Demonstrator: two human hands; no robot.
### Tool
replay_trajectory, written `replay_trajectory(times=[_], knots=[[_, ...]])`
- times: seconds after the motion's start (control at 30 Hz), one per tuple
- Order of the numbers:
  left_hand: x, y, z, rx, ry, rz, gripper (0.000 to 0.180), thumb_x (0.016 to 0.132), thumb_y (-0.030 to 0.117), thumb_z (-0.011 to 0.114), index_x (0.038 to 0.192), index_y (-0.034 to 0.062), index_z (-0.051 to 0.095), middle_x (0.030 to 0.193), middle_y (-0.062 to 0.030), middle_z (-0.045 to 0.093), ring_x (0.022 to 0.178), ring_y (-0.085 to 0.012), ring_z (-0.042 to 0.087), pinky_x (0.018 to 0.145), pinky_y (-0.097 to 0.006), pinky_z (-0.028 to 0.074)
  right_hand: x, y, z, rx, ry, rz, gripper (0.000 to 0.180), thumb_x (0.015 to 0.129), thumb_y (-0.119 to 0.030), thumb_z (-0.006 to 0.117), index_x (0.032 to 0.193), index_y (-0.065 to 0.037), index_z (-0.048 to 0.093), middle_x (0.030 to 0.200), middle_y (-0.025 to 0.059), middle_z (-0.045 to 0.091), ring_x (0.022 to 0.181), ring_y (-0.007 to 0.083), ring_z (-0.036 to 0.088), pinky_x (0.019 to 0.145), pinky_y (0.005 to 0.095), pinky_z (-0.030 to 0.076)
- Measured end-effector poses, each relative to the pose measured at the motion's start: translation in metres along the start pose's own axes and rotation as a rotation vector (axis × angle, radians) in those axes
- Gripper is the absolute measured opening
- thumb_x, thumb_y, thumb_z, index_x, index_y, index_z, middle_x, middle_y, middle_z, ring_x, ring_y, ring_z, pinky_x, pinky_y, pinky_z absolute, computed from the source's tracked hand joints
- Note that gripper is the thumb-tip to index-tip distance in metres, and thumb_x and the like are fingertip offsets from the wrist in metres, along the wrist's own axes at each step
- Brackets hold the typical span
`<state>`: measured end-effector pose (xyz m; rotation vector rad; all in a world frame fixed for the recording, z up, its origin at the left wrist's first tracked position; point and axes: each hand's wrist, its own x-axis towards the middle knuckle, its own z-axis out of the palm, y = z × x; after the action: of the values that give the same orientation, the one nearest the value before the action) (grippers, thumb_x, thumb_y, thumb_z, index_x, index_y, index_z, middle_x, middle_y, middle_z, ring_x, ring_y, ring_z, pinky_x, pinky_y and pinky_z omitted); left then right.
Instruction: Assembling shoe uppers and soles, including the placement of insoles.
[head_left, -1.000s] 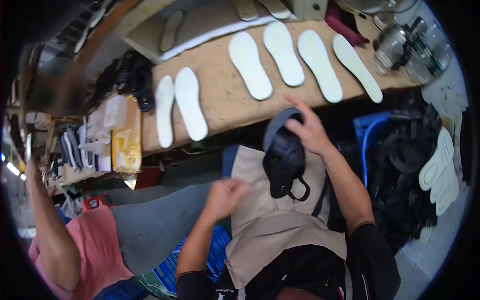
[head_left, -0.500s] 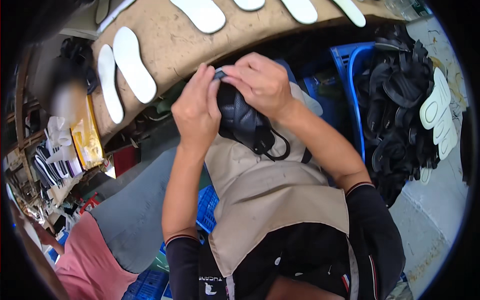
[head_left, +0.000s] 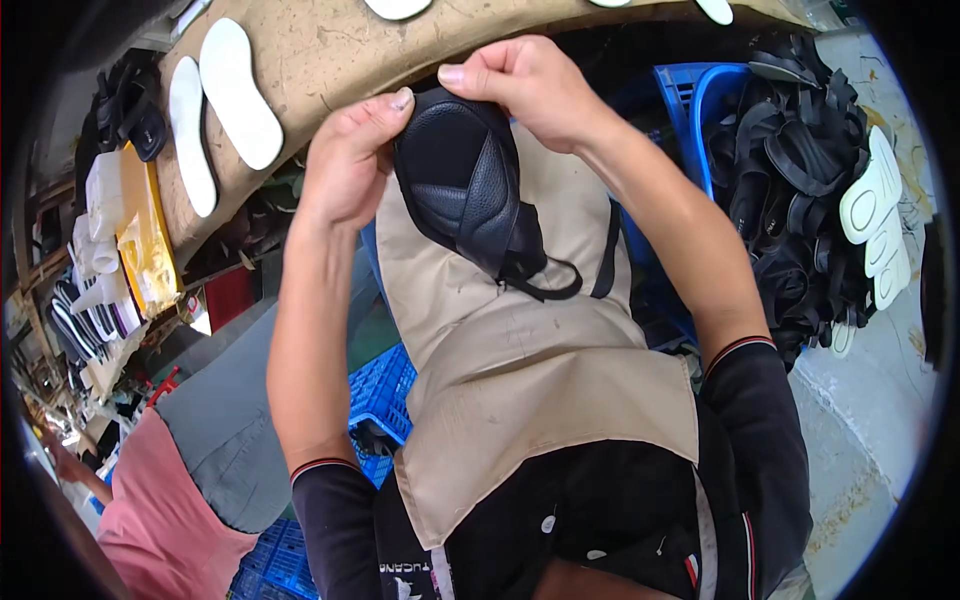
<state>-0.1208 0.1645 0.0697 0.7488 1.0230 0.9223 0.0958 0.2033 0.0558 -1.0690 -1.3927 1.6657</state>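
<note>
Fingers, left hand (head_left: 345, 165): thumb tip and fingertips pinch the upper left edge of the black sandal upper (head_left: 465, 190); the rest of the fingers curl behind it.
Fingers, right hand (head_left: 520, 85): thumb and forefinger are pressed together on the top edge of the same piece, beside the left thumb; remaining fingers fold over the back.
Head view, held piece: black textured leather-like sandal upper, with crossed bands and a thin strap loop hanging from its lower end; it is held up between both hands, above the lap and in front of the bench edge.
Head view, apron (head_left: 520, 380): tan cloth, lying over the lap directly under the held piece; small dark specks on it.
Head view, bench (head_left: 330, 50): brown worn top, running across the upper frame.
Head view, white insoles (head_left: 235, 95): two lie side by side on the bench at left; parts of others show at the top rim.
Head view, blue crate (head_left: 715, 110): just right of the right forearm.
Head view, heap of black straps (head_left: 800, 180): piled at far right, with several white soles (head_left: 880, 215) lying against it.
Head view, other person (head_left: 170, 500): pink top and grey trousers, lower left, well apart from the hands.
</note>
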Motion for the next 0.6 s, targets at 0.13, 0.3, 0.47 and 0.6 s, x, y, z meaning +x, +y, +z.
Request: replay_trajectory(times=[0.13, 0.3, 0.47, 0.6], knots=[[-0.005, -0.009, 0.012, -0.075, 0.061, -0.044, 0.022, 0.100, 0.013, 0.060, 0.106, -0.0045, 0.071, 0.091, -0.0077, 0.073, 0.075, -0.0096, 0.063, 0.073, -0.020, 0.050, -0.001, 0.015, -0.004, -0.069, 0.026, -0.087, 0.034, 0.092, -0.025, 0.073, 0.066, -0.004, 0.066, 0.060, -0.0038, 0.054, 0.052, 0.0039, 0.040, 0.047, 0.0191, 0.032], [-0.002, -0.009, 0.030, -0.087, 0.281, -0.020, 0.024, 0.098, 0.015, 0.062, 0.105, -0.0058, 0.072, 0.091, -0.0083, 0.072, 0.075, -0.0116, 0.062, 0.071, -0.022, 0.050, 0.009, 0.009, -0.002, -0.159, 0.064, -0.125, 0.041, 0.091, -0.028, 0.073, 0.060, -0.005, 0.062, 0.055, -0.0047, 0.048, 0.048, 0.0051, 0.036, 0.043, 0.0218, 0.031], [-0.028, -0.024, 0.028, 0.381, 0.217, 0.062, 0.029, 0.098, 0.025, 0.066, 0.098, -0.0026, 0.072, 0.087, -0.0035, 0.067, 0.075, -0.0089, 0.054, 0.069, -0.021, 0.046, 0.005, -0.009, 0.005, -0.229, 0.071, -0.082, 0.049, 0.092, -0.030, 0.071, 0.053, -0.006, 0.055, 0.051, -0.0058, 0.041, 0.047, 0.0056, 0.032, 0.042, 0.0228, 0.029], [-0.036, -0.026, 0.012, 0.274, 0.127, 0.126, 0.034, 0.101, 0.030, 0.062, 0.105, -0.0032, 0.068, 0.092, -0.0078, 0.070, 0.075, -0.0117, 0.062, 0.068, -0.022, 0.051, 0.018, -0.008, 0.014, 0.048, -0.178, -0.037, 0.052, 0.093, -0.029, 0.067, 0.052, -0.001, 0.054, 0.049, -0.0042, 0.038, 0.046, 0.0079, 0.030, 0.042, 0.0251, 0.029]])
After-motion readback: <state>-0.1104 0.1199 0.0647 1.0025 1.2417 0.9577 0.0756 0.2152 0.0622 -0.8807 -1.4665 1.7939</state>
